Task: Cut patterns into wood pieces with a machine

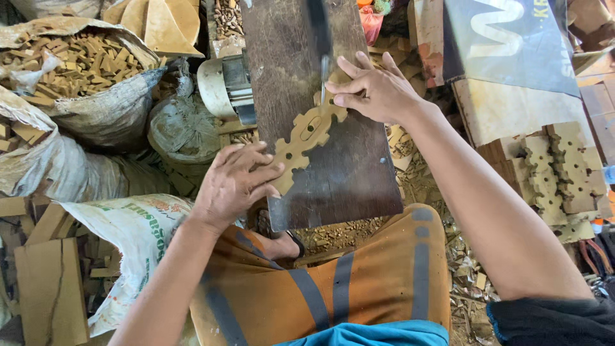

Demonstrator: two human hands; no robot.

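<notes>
Nearest the camera, the person's orange trousers [359, 282] with grey stripes fill the lower frame. Just beyond, the left hand [234, 182] rests flat on the near end of a scalloped wooden cutout [306, 138]; its fingers [256, 160] are spread and press down without closing round it. The cutout lies diagonally on the dark wooden counter [346, 173]. The right hand [375, 90] presses the far end of the cutout, fingers extended, beside a thin vertical saw blade [323, 77].

Progress, as judged: the scalloped outline and one inner slot look already cut along most of the piece; the part at the blade appears to be the portion in work. A stack of similar finished cutouts [560, 173] lies at right.

Offcuts and chips litter the floor [461, 263]. At left stand sacks [96, 83] filled with small wood blocks, and a printed white sack [138, 237]. An electric motor [224, 86] sits at the counter's far left edge. The space is a cluttered workshop.
</notes>
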